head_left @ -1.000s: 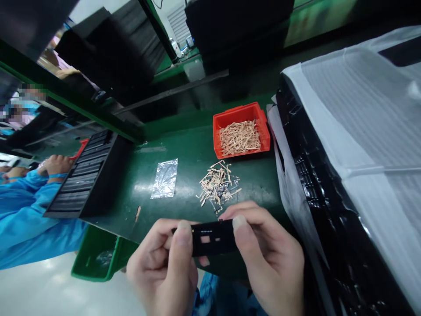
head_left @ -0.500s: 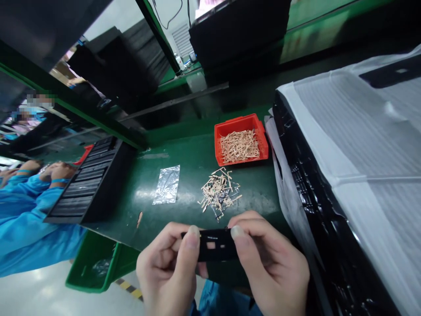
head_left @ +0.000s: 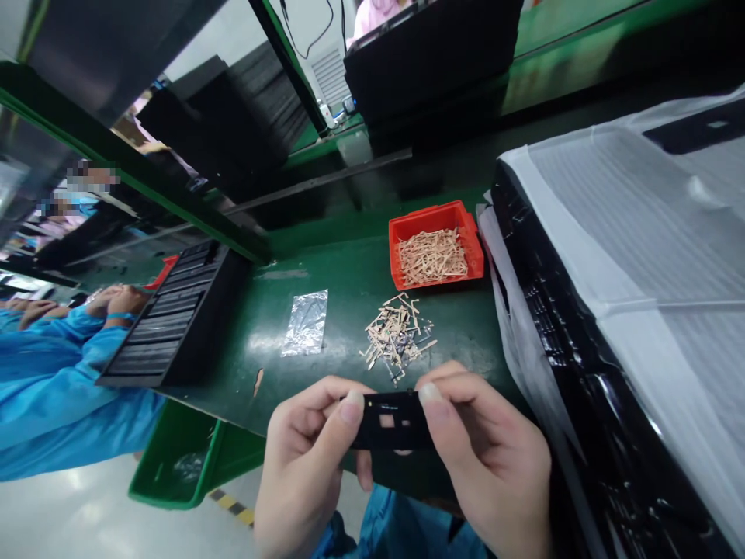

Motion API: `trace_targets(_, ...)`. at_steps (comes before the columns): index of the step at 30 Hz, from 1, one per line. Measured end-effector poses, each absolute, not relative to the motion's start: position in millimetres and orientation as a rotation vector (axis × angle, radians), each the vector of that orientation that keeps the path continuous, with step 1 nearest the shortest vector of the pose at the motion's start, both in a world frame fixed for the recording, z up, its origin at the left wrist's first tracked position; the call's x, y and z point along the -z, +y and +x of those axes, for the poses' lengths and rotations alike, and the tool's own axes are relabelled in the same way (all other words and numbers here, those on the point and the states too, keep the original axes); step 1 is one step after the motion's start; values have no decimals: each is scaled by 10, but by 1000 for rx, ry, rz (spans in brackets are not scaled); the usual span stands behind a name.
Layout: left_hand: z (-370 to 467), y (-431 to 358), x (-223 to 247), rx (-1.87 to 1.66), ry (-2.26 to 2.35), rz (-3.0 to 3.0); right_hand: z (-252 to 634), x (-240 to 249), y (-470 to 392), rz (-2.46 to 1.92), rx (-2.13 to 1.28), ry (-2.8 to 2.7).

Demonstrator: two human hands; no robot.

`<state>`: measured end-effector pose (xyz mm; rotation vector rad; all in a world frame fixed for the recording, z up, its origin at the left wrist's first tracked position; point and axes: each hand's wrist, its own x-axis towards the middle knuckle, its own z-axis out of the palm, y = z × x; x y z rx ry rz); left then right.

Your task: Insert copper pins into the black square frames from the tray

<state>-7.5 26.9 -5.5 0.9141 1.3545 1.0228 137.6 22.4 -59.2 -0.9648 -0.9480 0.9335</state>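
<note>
Plate [head_left: 372, 437] gripped at both ends by left hand [head_left: 308, 458] and right hand [head_left: 494, 462], six o'clock of piled strips [head_left: 396, 334]. More strips are held in bin [head_left: 472, 252] beyond, toward twelve; amount done cannot be told.

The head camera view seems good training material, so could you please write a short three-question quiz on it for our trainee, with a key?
1. What colour is the bin that holds the tan strips?
A) blue
B) red
C) green

2. True or false: the left hand and the right hand both hold the black plate with cutouts.

3. Fill in: from the person's viewpoint, the clear plastic bag lies to the ____ of the loose pile.

Key: 1 B; 2 true; 3 left.
</note>
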Motion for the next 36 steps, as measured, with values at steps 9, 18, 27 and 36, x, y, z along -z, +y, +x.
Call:
trace_targets(9,-64,212,105,-1104,1405,1004,1348,617,209,-968,-909,-972)
trace_targets(18,251,153,168,-1303,1667,1149,1304,661,194,-949,-866,-1005)
trace_targets(27,252,150,245,-1377,1630,1150,1293,665,201,-931,-860,-1012)
trace_targets(36,159,174,226,-1340,1603,1321,1280,690,187,-946,-854,-984)
